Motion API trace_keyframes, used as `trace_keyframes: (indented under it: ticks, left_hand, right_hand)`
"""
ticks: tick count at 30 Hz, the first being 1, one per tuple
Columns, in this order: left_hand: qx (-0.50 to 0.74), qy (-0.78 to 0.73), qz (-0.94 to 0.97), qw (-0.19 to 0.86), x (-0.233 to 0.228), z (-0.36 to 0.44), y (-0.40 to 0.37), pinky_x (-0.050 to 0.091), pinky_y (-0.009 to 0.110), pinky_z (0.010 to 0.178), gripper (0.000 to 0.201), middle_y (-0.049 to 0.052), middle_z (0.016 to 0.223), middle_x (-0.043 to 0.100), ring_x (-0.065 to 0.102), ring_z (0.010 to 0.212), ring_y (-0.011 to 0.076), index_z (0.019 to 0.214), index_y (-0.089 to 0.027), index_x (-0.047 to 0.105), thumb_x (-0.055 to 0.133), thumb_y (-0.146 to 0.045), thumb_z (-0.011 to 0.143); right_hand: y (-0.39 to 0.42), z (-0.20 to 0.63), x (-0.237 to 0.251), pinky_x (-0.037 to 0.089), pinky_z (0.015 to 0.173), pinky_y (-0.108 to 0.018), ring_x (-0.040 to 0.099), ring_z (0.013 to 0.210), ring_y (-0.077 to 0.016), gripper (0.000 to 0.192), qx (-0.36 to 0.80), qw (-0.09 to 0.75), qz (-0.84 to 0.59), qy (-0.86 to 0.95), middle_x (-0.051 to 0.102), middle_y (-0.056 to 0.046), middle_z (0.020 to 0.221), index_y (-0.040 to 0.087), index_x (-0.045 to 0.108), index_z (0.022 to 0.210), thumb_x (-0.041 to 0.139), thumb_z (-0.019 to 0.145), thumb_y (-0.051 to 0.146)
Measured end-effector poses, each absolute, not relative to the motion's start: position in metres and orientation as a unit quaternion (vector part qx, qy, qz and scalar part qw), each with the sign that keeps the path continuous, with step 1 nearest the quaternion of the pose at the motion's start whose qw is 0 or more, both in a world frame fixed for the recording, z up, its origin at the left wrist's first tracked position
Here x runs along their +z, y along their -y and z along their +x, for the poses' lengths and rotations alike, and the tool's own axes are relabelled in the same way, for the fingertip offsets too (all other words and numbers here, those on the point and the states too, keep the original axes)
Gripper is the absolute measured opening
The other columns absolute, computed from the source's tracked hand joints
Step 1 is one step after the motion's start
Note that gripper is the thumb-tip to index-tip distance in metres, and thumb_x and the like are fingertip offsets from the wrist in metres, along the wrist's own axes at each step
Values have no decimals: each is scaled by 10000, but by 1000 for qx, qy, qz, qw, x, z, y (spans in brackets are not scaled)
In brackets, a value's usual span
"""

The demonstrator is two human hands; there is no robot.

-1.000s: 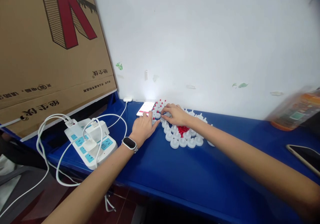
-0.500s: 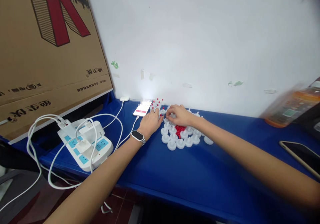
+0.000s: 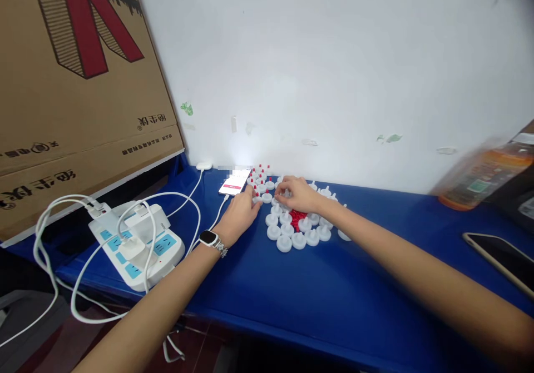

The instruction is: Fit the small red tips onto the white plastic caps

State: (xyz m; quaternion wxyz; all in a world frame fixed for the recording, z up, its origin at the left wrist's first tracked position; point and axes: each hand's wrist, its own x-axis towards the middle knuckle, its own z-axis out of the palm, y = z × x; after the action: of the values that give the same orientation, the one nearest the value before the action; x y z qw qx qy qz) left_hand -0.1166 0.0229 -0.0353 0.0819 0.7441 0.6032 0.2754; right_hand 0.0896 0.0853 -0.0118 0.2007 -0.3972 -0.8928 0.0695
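Observation:
My left hand (image 3: 240, 215) reaches in from the left, its thumb and fingers around a white nozzle cap (image 3: 258, 200) with a red tip. Several more red-tipped white caps (image 3: 261, 187) stand just beyond it, near the wall. My right hand (image 3: 298, 193) is curled over the cluster, thumb and fingers pinched together; whatever lies between the fingertips is too small to make out. Around and below it are several white nozzle caps without red tips (image 3: 298, 240). They surround a small heap of loose red tip caps (image 3: 297, 219), partly covered by my right hand.
A lit phone (image 3: 234, 182) on a cable lies beside my left hand. On the left are a white power strip (image 3: 139, 245) with looping cables and a large cardboard box (image 3: 83, 112). An orange drink bottle (image 3: 486, 178) and another phone (image 3: 500, 256) are at the right of the blue table (image 3: 334, 295).
My left hand has moved left and back from my right hand, bringing a red-tipped cap beside the other tipped ones. My right hand stays over the white caps. The view shifts slightly.

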Motion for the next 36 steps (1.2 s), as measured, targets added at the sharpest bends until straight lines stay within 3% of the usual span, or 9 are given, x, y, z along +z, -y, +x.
trace_keyframes:
  ticks: [4, 10, 17, 21, 25, 32, 36]
  left_hand:
    - [318, -575, 747, 102, -38, -108, -47, 467, 318, 688, 50, 53, 806, 653, 636, 736, 210, 927, -191, 525, 571, -182, 910]
    - [347, -551, 747, 138, -38, -99, -67, 486, 297, 689, 75, 40, 799, 660, 641, 741, 187, 848, -198, 528, 558, -153, 900]
    - [368, -538, 738, 174, -40, -103, -53, 487, 284, 655, 45, 22, 767, 642, 612, 694, 166, 860, -190, 547, 584, -195, 884]
    - [367, -527, 742, 195, -39, -102, -46, 495, 278, 651, 50, 20, 775, 646, 607, 687, 155, 861, -187, 565, 592, -224, 882]
    - [372, -524, 741, 195, -37, -100, -45, 510, 290, 665, 72, 25, 803, 648, 605, 690, 154, 896, -184, 564, 577, -255, 896]
    - [411, -490, 768, 32, -26, -86, -26, 487, 403, 952, 302, 108, 1177, 590, 577, 1086, 242, 1165, -183, 525, 528, -411, 967]
    - [377, -420, 824, 48, -16, -75, -13, 470, 403, 993, 316, 99, 1193, 613, 568, 1136, 246, 1262, -197, 519, 464, -383, 1013]
  right_hand:
    - [-87, 88, -11, 329, 836, -352, 586, 899, -223, 157, 64, 192, -410, 889, 652, -50, 862, 213, 752, 806, 618, 835, 290]
    - [-84, 90, -11, 336, 825, -345, 588, 877, -214, 150, 73, 194, -428, 880, 653, -36, 843, 219, 752, 808, 648, 822, 325]
    - [-85, 94, -5, 377, 749, -296, 587, 758, -166, 181, 83, 294, -469, 828, 675, -19, 817, 197, 707, 914, 569, 872, 305]
    - [-95, 87, 0, 379, 804, -328, 613, 803, -193, 199, 72, 230, -486, 840, 706, -19, 826, 209, 715, 921, 643, 833, 372]
    - [-101, 79, 6, 373, 856, -355, 619, 829, -194, 120, 63, 192, -480, 854, 719, -17, 835, 206, 708, 824, 642, 831, 307]
    - [-67, 94, 7, 430, 688, -284, 586, 727, -157, 244, 247, 423, -425, 761, 690, -36, 796, 163, 677, 851, 631, 853, 402]
    - [-34, 108, -2, 426, 658, -278, 563, 695, -150, 324, 306, 461, -405, 728, 654, -19, 764, 174, 635, 853, 600, 874, 495]
